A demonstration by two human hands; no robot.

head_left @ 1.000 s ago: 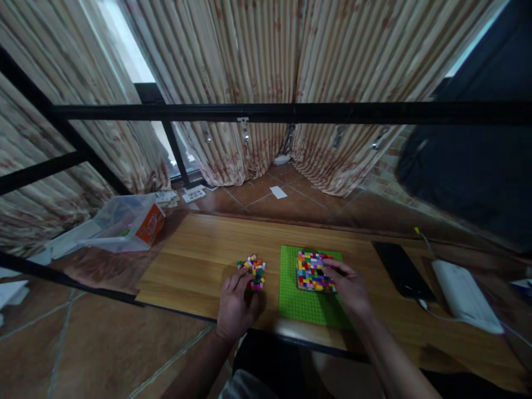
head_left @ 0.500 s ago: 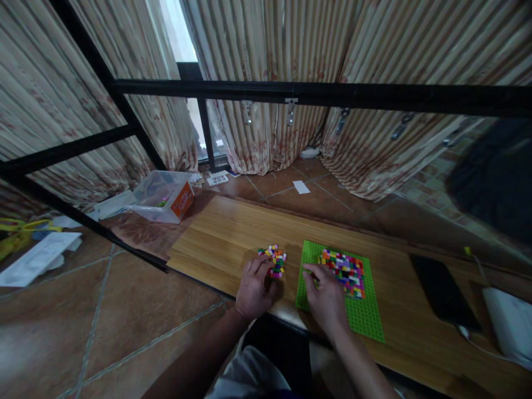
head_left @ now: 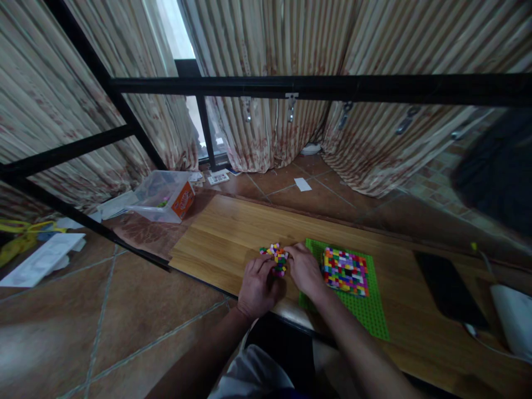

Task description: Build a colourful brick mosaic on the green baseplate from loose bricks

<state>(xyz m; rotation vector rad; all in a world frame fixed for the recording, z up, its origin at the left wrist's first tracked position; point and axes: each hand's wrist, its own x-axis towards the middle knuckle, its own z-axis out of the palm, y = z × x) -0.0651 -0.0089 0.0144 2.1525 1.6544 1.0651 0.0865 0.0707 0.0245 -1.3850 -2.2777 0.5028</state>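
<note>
A loose pile of small coloured toy bricks (head_left: 279, 256) lies on the wooden tabletop. My left hand (head_left: 258, 284) rests at its near left side, fingers bent over the edge of the pile and the thumb apart from them. From the right, my right hand (head_left: 305, 269) reaches to the pile, its fingertips pinched together at the bricks; what is between them is too small to make out. Right of that hand lies a green studded baseplate (head_left: 368, 321). On it sits a low rectangular block of many-coloured bricks (head_left: 344, 271) with a dark gap near its middle.
A black phone (head_left: 449, 288) with a cable and a white box (head_left: 513, 318) lie at the table's right end. Beyond the left end, a clear plastic bin (head_left: 160, 197) with an orange label stands on the floor. A black metal rail (head_left: 249, 86) crosses before the curtains.
My right hand has moved left from over the baseplate to the loose bricks, uncovering the brick block. My left hand has stayed by the pile.
</note>
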